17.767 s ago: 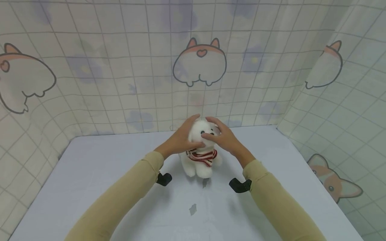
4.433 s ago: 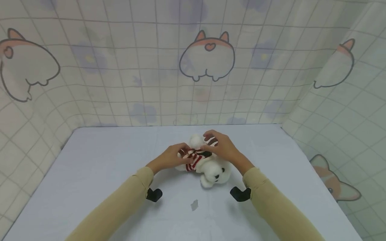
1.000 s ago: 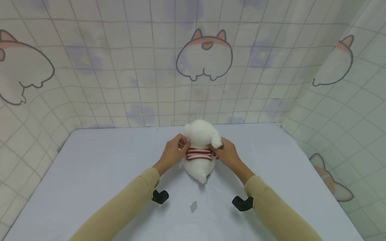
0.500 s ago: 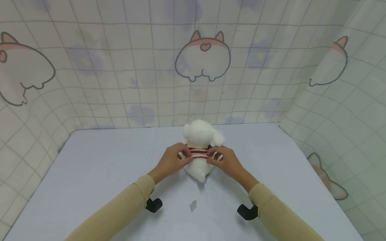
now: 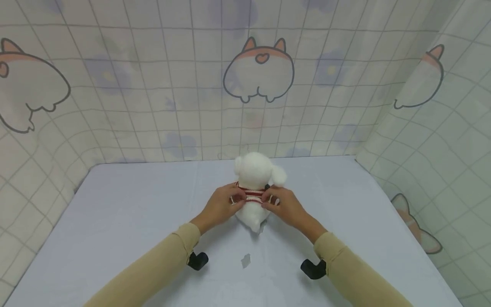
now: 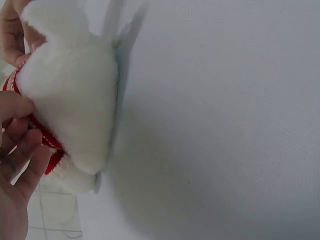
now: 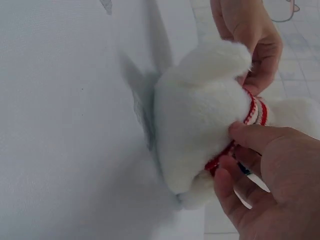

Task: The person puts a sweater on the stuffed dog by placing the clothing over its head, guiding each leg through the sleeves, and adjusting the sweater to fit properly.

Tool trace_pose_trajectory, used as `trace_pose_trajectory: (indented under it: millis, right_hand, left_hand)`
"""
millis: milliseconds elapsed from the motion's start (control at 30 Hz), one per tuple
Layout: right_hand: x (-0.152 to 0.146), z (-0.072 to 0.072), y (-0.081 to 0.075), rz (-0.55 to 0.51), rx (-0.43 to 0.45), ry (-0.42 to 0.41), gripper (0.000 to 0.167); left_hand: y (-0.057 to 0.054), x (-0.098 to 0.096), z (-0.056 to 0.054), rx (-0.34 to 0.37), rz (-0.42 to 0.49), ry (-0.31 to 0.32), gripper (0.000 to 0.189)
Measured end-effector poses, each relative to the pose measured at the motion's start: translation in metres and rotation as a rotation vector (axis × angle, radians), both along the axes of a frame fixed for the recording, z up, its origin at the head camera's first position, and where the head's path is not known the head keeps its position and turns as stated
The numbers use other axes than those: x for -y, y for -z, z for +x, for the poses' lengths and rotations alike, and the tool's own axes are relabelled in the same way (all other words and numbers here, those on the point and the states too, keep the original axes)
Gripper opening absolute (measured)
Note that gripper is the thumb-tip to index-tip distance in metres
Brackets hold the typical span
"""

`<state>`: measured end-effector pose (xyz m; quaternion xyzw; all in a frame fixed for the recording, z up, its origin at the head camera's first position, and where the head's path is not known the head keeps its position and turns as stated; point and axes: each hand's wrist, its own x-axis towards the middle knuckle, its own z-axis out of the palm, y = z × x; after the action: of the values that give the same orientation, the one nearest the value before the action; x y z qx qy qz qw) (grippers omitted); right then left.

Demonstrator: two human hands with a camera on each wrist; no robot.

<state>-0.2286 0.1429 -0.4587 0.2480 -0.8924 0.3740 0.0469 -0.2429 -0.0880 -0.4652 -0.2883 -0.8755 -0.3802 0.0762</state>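
Note:
A white plush dog (image 5: 255,169) sits upright on the table with its back to the head camera. Round its body is a striped red-and-white knitted garment (image 5: 253,194). My left hand (image 5: 221,205) pinches the lower edge of the garment on the left, thumb outside and fingers curled, as the left wrist view shows. On the opposite side my right hand (image 5: 288,208) pinches the same edge; in the right wrist view its thumb (image 7: 245,132) lies against the knit. A dark bit of the garment (image 5: 267,186) shows near the right fingers. The dog's face and front legs are hidden.
The white table (image 5: 145,204) has a small grey patch (image 5: 246,260) in front of the dog. Behind and at both sides hang grid-patterned curtains (image 5: 184,106) with corgi prints. Black camera mounts (image 5: 197,261) stick out under both wrists.
Earlier the dog faced the camera, then lay on its side; now it sits with its back turned. Over the last second both hands moved down from its neck to the garment's lower edge.

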Motion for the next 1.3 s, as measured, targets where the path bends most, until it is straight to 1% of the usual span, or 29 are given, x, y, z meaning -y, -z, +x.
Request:
trace_pose_trajectory:
  millis: [100, 167, 233, 300, 433, 533, 600, 667, 767, 833, 900, 967, 1067, 1133, 1200, 1300]
  right_hand:
    - [-0.005, -0.002, 0.001, 0.000, 0.053, -0.067, 0.008]
    - [-0.009, -0.005, 0.003, 0.019, 0.086, -0.102, 0.008]
    - [-0.011, -0.006, 0.005, 0.042, 0.117, -0.121, 0.007]
    - [-0.013, -0.006, 0.006, 0.058, 0.144, -0.123, 0.007]
    - [-0.015, -0.005, 0.009, 0.072, 0.174, -0.109, 0.006]
    - [-0.016, -0.003, 0.011, 0.078, 0.193, -0.127, 0.005]
    - [-0.016, -0.003, 0.013, 0.080, 0.186, -0.146, 0.005]
    - [-0.016, -0.003, 0.015, 0.068, 0.165, -0.150, 0.005]
    - [-0.014, -0.004, 0.017, 0.043, 0.079, -0.120, 0.005]
    - [-0.012, -0.003, 0.018, 0.020, 0.027, -0.099, 0.007]
    - [-0.011, -0.001, 0.016, 0.003, -0.010, -0.082, 0.009]
    - [-0.010, 0.001, 0.015, 0.006, -0.018, -0.075, 0.010]
    - [-0.010, 0.004, 0.012, 0.049, 0.007, -0.072, 0.009]
    - [-0.011, 0.005, 0.011, 0.083, 0.023, -0.077, 0.009]
    - [-0.011, 0.006, 0.011, 0.112, 0.021, -0.091, 0.010]
    - [-0.012, 0.006, 0.014, 0.135, -0.014, -0.107, 0.011]
  left_hand:
    - [0.002, 0.005, -0.003, 0.064, -0.006, 0.079, 0.008]
    - [0.003, 0.008, -0.004, 0.103, -0.022, 0.124, 0.007]
    - [0.004, 0.010, -0.005, 0.138, -0.040, 0.156, 0.007]
    - [0.003, 0.011, -0.005, 0.153, -0.056, 0.186, 0.006]
    - [0.001, 0.012, -0.005, 0.174, -0.101, 0.216, 0.005]
    - [0.001, 0.013, -0.006, 0.194, -0.156, 0.218, 0.004]
    - [0.003, 0.013, -0.006, 0.199, -0.171, 0.213, 0.004]
    - [0.006, 0.014, -0.006, 0.191, -0.156, 0.196, 0.005]
    - [0.012, 0.014, -0.004, 0.134, -0.105, 0.138, 0.007]
    - [0.013, 0.013, -0.002, 0.093, -0.083, 0.097, 0.008]
    - [0.013, 0.012, 0.000, 0.054, -0.060, 0.079, 0.008]
    - [0.011, 0.012, 0.002, 0.029, -0.047, 0.088, 0.008]
    - [0.011, 0.015, 0.005, 0.019, -0.052, 0.123, 0.010]
    - [0.010, 0.017, 0.007, 0.017, -0.077, 0.140, 0.011]
    - [0.009, 0.017, 0.008, 0.011, -0.109, 0.155, 0.011]
    - [0.009, 0.016, 0.008, -0.036, -0.164, 0.172, 0.008]
